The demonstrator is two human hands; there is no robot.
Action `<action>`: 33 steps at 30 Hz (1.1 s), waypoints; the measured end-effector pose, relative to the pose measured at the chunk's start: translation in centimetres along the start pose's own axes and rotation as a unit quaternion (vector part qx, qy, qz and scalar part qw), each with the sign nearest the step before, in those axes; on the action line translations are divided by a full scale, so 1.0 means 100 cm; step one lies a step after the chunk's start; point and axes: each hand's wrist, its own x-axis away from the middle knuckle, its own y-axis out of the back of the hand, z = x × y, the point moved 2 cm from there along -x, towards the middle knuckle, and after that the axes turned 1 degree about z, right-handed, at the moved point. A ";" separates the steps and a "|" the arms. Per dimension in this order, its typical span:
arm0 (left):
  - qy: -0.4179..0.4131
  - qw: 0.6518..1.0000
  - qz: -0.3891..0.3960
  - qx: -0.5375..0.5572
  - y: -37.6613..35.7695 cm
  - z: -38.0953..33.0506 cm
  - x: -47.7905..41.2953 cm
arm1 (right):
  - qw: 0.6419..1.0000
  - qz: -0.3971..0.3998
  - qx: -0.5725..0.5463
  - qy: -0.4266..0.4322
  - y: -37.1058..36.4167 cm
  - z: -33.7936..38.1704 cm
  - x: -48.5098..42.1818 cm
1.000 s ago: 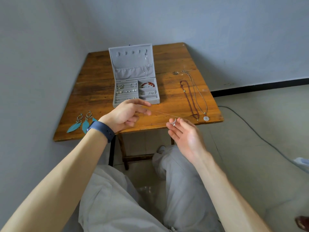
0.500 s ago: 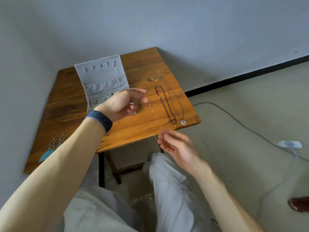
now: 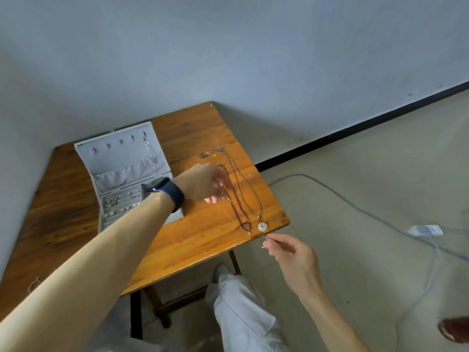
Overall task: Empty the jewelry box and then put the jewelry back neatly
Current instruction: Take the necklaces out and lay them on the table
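The grey jewelry box (image 3: pixel 121 158) stands open on the wooden table (image 3: pixel 198 237), with small earrings in its tray. My left hand (image 3: pixel 203 182) pinches one end of a thin chain (image 3: pixel 229 215) just right of the box, over the table. Just off the table's front right corner, my right hand (image 3: pixel 291 255) pinches the chain's other end with its small pendant. The chain stretches between the two hands. A dark red bead necklace (image 3: pixel 234 199) and a cord necklace with a white disc pendant (image 3: pixel 262 226) lie side by side near the right edge.
Another chain hangs from a hook inside the box lid (image 3: pixel 149 153). An earring (image 3: pixel 33 285) shows at the table's left front, mostly behind my forearm. A cable and a white power strip (image 3: pixel 426 229) lie on the floor to the right. My knees are below the table.
Both hands moved right with the thin chain, the left from in front of the box to beside the red necklace, the right past the table corner. The camera swung right.
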 end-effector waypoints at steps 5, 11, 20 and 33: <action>-0.015 0.986 -0.088 -0.139 -0.006 0.006 -0.027 | 0.999 -0.042 -0.021 -0.020 -0.009 0.001 -0.008; 0.033 0.976 -0.063 -0.204 -0.011 0.039 -0.041 | 0.999 -0.014 -0.013 -0.047 -0.066 -0.001 0.005; 0.016 0.970 -0.083 -0.226 -0.011 0.054 -0.056 | 0.978 -0.059 0.199 0.030 -0.087 0.006 -0.006; 0.039 0.973 -0.149 -0.174 -0.020 0.064 -0.055 | 0.843 -0.001 0.476 0.252 -0.074 0.002 0.005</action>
